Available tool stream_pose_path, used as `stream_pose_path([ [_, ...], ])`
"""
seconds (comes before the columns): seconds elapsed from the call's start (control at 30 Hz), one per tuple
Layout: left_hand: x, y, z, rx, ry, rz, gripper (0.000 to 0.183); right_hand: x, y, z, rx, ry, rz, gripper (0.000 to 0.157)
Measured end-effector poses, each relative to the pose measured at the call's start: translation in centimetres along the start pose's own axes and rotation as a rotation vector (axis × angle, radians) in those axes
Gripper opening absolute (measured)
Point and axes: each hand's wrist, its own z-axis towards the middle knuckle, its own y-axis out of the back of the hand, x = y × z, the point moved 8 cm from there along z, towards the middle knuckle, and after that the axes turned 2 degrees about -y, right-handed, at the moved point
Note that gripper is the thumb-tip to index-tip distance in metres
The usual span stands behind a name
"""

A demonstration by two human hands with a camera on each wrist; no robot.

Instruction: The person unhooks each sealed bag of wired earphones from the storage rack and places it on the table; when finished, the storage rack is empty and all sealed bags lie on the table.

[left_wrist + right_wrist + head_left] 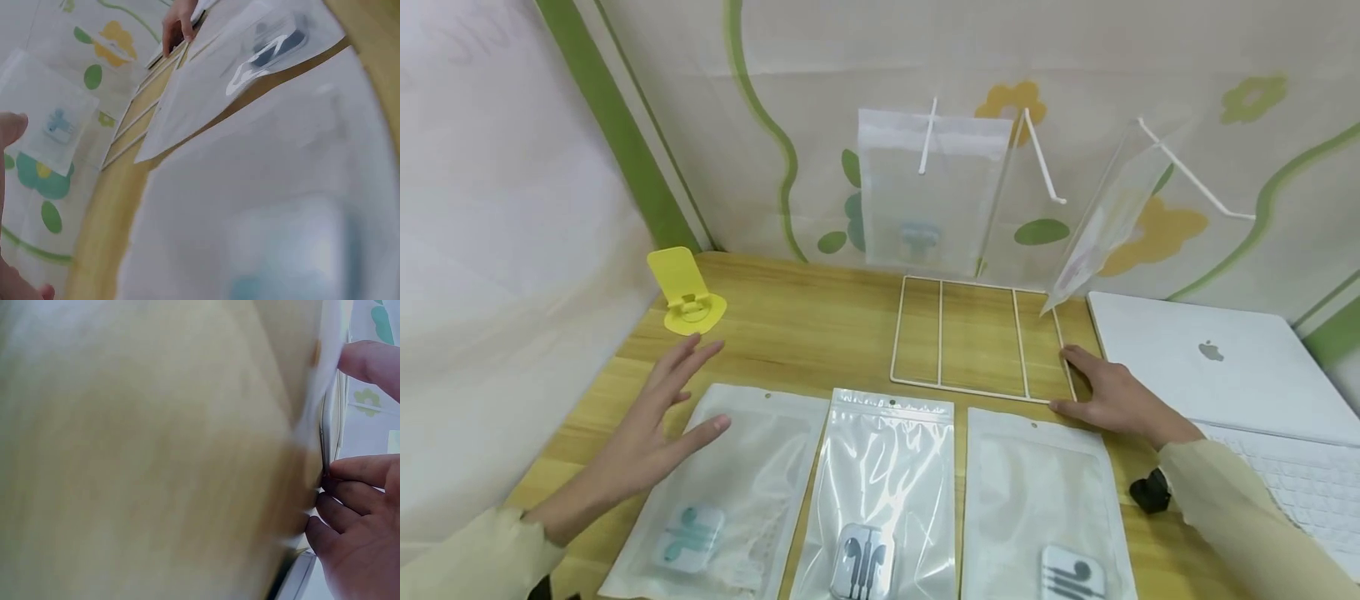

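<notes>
My left hand [651, 433] hovers over the left zip bag [760, 450], fingers spread and holding nothing. A teal earphone set in a clear case shows through that bag. Beside it lie a shiny clear zip bag [891, 454] and a frosted zip bag [1037, 483], each with a dark earphone set inside. At the right end of a white wire display rack [975, 390], my right hand [1116, 400] rests with thumb and fingertips at the frame. From the rack's left hook hangs a zip bag [932, 196] with a blue item; another bag [1101, 221] hangs slanted on the right hook.
A yellow phone stand [685, 292] stands at the table's back left. On the right lies a closed silver laptop [1195, 358], with a white keyboard [1292, 475] in front of it. A flower-printed curtain [820, 50] rises right behind the rack.
</notes>
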Motion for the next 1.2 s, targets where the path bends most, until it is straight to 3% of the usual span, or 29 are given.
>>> stream_pose_path([
  [0.1, -1.5, -0.7, 3.0, 0.050, -0.064, 0.001, 0.081, -0.2, -0.2, -0.1, 0.000, -0.005, -0.003, 0.091],
  [0.2, -3.8, -2.3, 5.8, 0.110, -0.111, -0.001, 0.081, -0.3, -0.1, -0.1, -0.008, -0.001, 0.001, 0.091],
  [0.37, -9.2, -7.0, 9.6, 0.190, -0.229, -0.051, 0.078, 0.0, 0.2, 0.0, -0.022, 0.005, 0.002, 0.089],
  [0.53, -13.7, -11.7, 13.7, 0.186, -0.320, -0.207, 0.070, 0.6, 0.1, 0.0, -0.026, 0.005, 0.011, 0.089],
  [0.63, -15.5, -14.2, 16.0, 0.207, -0.343, -0.170, 0.067, 1.0, -0.2, 0.4, -0.014, 0.002, 0.022, 0.091],
  [0.87, -18.1, -19.7, 20.6, 0.268, -0.409, 0.093, 0.071, 1.1, -0.3, 1.0, -0.007, 0.002, 0.033, 0.092],
  [1.1, -19.4, -23.5, 23.6, 0.289, -0.474, 0.192, 0.075, 0.9, -0.6, 0.8, -0.001, -0.005, 0.035, 0.092],
  [1.2, -19.9, -24.6, 24.8, 0.298, -0.465, 0.213, 0.075, 1.1, -0.5, 0.8, -0.005, 0.005, 0.041, 0.091],
])
